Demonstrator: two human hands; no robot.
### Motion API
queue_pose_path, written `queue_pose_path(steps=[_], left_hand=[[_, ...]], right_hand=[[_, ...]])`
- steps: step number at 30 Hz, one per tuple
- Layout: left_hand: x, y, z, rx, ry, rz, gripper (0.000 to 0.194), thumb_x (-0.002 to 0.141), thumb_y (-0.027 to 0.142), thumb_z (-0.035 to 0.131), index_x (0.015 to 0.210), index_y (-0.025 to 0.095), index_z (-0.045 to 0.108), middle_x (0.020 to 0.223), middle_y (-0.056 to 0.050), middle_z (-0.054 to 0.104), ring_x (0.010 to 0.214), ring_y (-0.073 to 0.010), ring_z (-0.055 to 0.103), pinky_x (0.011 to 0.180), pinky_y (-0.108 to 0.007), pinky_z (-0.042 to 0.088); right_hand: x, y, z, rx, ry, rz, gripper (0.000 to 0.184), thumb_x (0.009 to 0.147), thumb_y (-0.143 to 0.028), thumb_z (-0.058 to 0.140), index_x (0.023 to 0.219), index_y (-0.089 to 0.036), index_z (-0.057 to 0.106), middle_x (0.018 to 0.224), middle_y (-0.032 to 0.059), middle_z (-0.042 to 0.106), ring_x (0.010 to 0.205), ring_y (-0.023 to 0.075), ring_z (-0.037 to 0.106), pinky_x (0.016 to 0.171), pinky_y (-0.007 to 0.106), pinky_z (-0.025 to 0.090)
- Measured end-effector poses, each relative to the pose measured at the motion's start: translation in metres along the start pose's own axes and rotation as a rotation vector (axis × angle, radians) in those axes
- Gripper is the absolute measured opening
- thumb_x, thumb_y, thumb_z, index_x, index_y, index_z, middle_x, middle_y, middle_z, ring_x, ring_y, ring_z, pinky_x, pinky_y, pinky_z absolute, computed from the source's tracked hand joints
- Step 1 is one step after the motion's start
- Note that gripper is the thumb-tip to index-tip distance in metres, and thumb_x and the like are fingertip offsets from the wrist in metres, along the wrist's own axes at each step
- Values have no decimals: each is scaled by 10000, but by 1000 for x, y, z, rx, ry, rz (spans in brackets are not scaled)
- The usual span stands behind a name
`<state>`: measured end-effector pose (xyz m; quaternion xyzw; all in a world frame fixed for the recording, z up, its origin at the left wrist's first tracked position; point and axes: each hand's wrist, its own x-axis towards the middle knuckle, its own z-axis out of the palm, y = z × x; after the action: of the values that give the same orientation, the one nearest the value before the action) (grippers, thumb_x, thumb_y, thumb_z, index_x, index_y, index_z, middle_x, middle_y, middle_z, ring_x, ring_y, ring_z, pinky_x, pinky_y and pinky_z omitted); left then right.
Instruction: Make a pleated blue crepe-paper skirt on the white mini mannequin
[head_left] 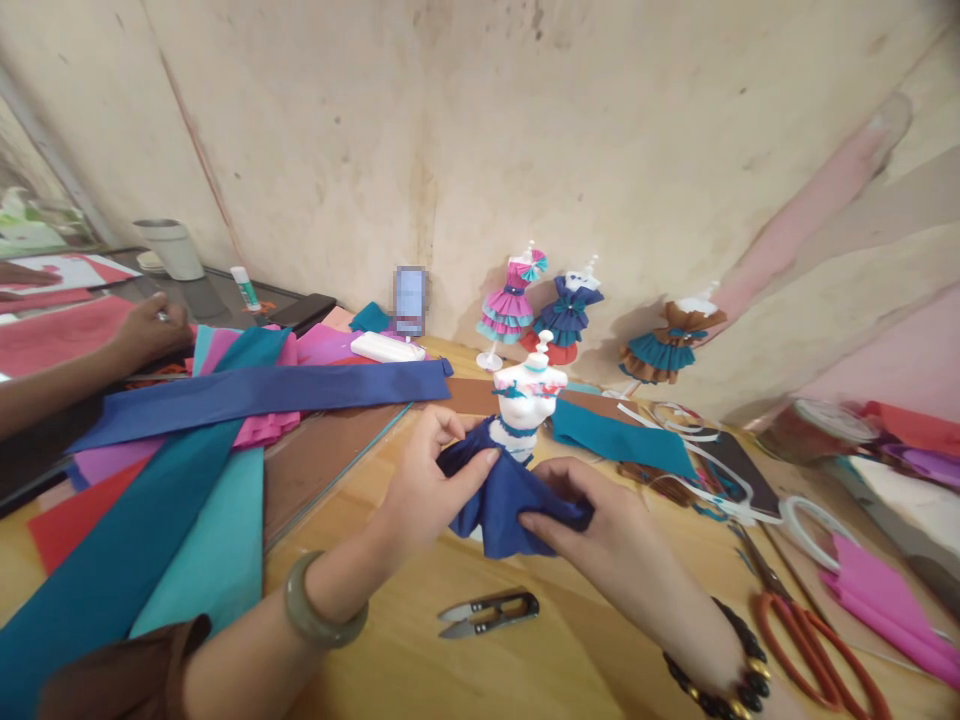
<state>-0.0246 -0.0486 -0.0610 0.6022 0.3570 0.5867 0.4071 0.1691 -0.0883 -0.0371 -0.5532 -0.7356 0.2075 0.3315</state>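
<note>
A piece of navy blue fabric [501, 515] stretches between my two hands, just in front of a small white mannequin [529, 395]. My left hand [431, 480] pinches its upper left part between thumb and fingers. Lower on the right, my right hand [592, 510] grips the other side with thumb and fingers closed. The mannequin stands upright, with teal and pink scraps round its chest and a teal band at its waist. Its lower part is hidden behind the cloth. Thread snips [489, 612] lie on the wooden table [405, 650] below my hands.
Three mannequins in ruffled dresses [514, 300] stand by the wall. Fabric strips [270, 390] pile up at left, near another person's hand [154, 330]. Orange-handled scissors [810, 640], a teal strip [626, 440] and a white tape roll [814, 525] lie at right. A phone [410, 300] leans at the back.
</note>
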Motion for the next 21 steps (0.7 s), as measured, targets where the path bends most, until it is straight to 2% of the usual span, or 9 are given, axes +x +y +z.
queue_pose_path(steps=[3, 8, 15, 21], left_hand=[[-2, -2, -1, 95, -23, 18, 289, 863, 282, 667, 792, 235, 391, 1073, -77, 733, 976, -199, 699, 816, -335, 551], [-3, 1, -1, 302, -51, 140, 293, 887, 266, 622, 667, 226, 433, 813, -25, 698, 830, -186, 667, 710, -305, 494], [-2, 10, 0, 342, -65, 184, 160, 857, 201, 603, 729, 221, 509, 793, -9, 675, 772, -162, 646, 733, -288, 514], [-2, 11, -2, 361, -70, 216, 88, 814, 193, 641, 796, 228, 563, 831, -13, 705, 783, -171, 660, 760, -298, 538]], right_hand=[[-4, -4, -1, 23, 69, -59, 159, 838, -321, 712, 974, -241, 690, 910, 31, 774, 818, 208, 730, 675, 307, 571], [-8, -12, 3, -20, 216, -230, 118, 927, -311, 635, 915, -233, 722, 895, 52, 781, 818, 223, 727, 761, 361, 574], [-5, -18, 6, 66, 220, -302, 93, 928, -207, 630, 909, -223, 720, 841, 39, 754, 770, 185, 711, 713, 306, 579], [-5, -18, 6, 97, 220, -279, 116, 935, -193, 616, 928, -230, 726, 831, 35, 727, 769, 180, 694, 713, 293, 578]])
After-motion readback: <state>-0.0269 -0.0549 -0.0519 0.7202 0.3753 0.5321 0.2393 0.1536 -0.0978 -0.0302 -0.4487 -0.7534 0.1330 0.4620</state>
